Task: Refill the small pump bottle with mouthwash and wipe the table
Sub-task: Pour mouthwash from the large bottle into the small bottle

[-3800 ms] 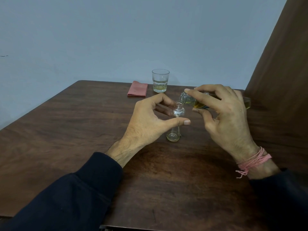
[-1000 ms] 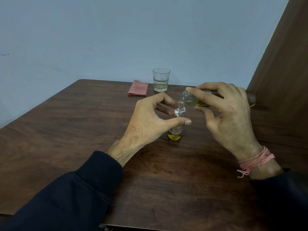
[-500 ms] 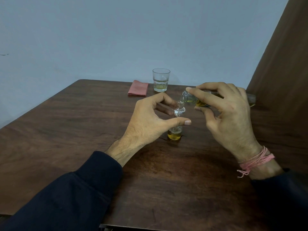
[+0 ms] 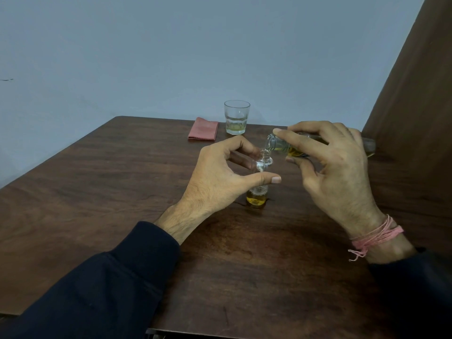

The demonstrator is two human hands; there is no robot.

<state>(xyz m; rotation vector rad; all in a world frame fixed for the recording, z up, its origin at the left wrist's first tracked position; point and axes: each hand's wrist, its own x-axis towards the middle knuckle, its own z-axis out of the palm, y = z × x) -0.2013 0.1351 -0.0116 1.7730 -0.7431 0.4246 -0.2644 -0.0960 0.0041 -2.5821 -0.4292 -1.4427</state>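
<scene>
- Head view: small pump bottle (image 4: 257, 192) stood upright near mid-table (image 4: 97, 192), pump off, neck open; steadied by left hand (image 4: 220, 179), thumb and fingers pinched together on its clear body
- Judged light, rigid, smooth, likely glass and easily tipped; best gripped around the body, as here
- Held amber mouthwash only in the bottom part, foam above
- Source bottle (image 4: 281, 144) clamped in right hand (image 4: 335, 172), tilted nearly flat, mouth just over the small neck, thin stream falling
- Dark wet-looking patch (image 4: 241, 203) seen beside the base, possibly spill
- Glass (image 4: 236, 117) with pale liquid at the back, pink cloth (image 4: 203, 129) just beside it, untouched
</scene>
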